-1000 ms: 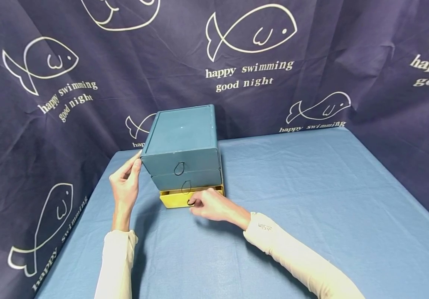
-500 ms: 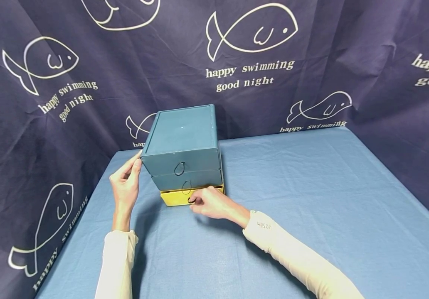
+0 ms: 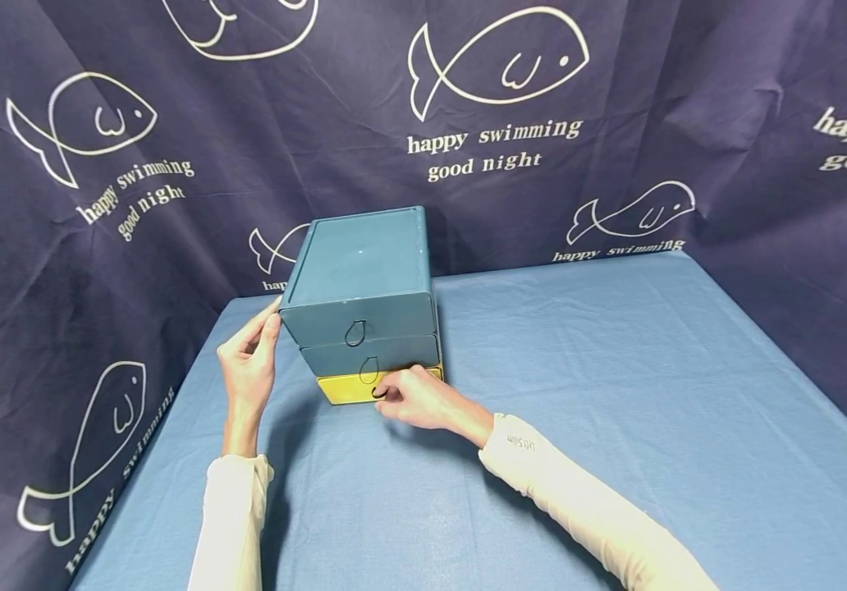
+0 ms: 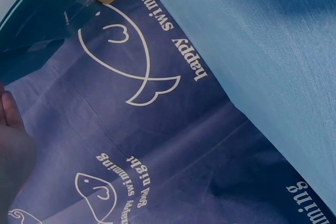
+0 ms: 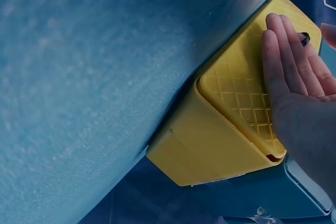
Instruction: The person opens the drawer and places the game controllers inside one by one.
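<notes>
A stacked drawer cabinet [image 3: 360, 258] stands on the table, two teal drawers over one yellow drawer [image 3: 342, 390]. My left hand [image 3: 248, 369] touches the top left front corner with thumb and fingertips, the fingers mostly straight. At the bottom, my right hand [image 3: 423, 400] has its fingers against the yellow drawer's front, beside a small black loop pull [image 5: 304, 39]. In the right wrist view these fingers lie straight along the quilted yellow front, with the thumb apart from them. The yellow drawer sits almost flush in its yellow housing [image 5: 210, 140].
Two more thin loop pulls hang on the teal drawers, the upper loop [image 3: 354, 333] and the lower loop [image 3: 369, 370]. Blue cloth [image 3: 579, 369] covers the table. A dark curtain [image 3: 364, 164] printed with fish stands behind and to both sides.
The yellow drawer has slid back into the cabinet, and the gap at its top has closed. My right hand has moved slightly inward with it; the left hand stays put.
</notes>
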{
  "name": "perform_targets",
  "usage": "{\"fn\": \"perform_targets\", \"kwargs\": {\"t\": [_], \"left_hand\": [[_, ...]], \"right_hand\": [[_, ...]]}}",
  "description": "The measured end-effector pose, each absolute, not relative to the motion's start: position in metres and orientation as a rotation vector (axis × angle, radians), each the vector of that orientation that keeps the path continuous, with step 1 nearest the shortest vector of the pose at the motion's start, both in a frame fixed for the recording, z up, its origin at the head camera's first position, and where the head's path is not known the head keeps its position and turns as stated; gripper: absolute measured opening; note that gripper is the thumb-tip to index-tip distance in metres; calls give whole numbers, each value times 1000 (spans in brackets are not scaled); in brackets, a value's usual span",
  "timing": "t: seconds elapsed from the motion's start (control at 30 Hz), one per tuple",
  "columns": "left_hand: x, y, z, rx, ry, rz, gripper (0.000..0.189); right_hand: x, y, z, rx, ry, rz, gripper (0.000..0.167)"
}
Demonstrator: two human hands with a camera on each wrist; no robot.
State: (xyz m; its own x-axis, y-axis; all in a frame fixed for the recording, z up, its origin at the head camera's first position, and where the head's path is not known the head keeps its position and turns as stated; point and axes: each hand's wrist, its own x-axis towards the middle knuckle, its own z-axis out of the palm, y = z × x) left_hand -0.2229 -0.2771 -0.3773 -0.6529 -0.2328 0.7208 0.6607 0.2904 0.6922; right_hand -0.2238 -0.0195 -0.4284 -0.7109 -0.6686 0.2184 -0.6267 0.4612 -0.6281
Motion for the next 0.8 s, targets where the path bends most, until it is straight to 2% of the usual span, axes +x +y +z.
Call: {"fn": "perform_targets", "kwargs": {"t": [0.8], "left_hand": [[-223, -277, -377, -393, -1796, -1460, 27]], "right_hand": [[-226, -19, -429, -1206, 2630, -1081, 20]]}}
